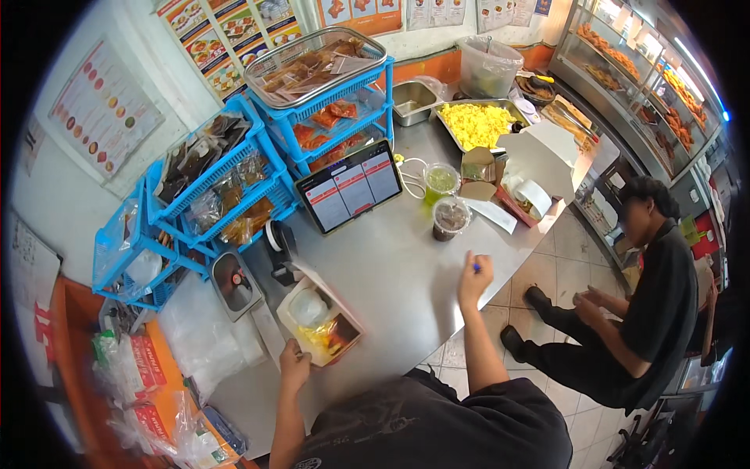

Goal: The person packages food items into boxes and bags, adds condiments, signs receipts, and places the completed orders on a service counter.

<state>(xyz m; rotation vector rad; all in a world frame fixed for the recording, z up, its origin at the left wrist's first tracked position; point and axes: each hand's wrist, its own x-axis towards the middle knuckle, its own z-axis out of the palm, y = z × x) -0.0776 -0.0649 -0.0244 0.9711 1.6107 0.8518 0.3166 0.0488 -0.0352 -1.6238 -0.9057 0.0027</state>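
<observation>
My left hand (295, 360) is at the near left corner of an open cardboard food box (345, 319), its fingers curled at the box edge or a paper strip beside it; the exact hold is not clear. In the box lie a clear plastic bag or cup with something white, yellow food and dark sauce packets. My right hand (475, 278) is raised over the steel table (398, 281), closed around a small blue thing, perhaps a pen. Just beyond it stand a lidded cup of dark drink (451, 219) and a lidded cup of green drink (440, 180).
A tablet (350, 186) stands before blue plastic racks (281, 138) of packets. Behind the cups are a tray of yellow food (477, 126) and another open box (536, 193). A steel container (235, 287) stands left. A person (650, 305) sits at the right, below a food display case (638, 76).
</observation>
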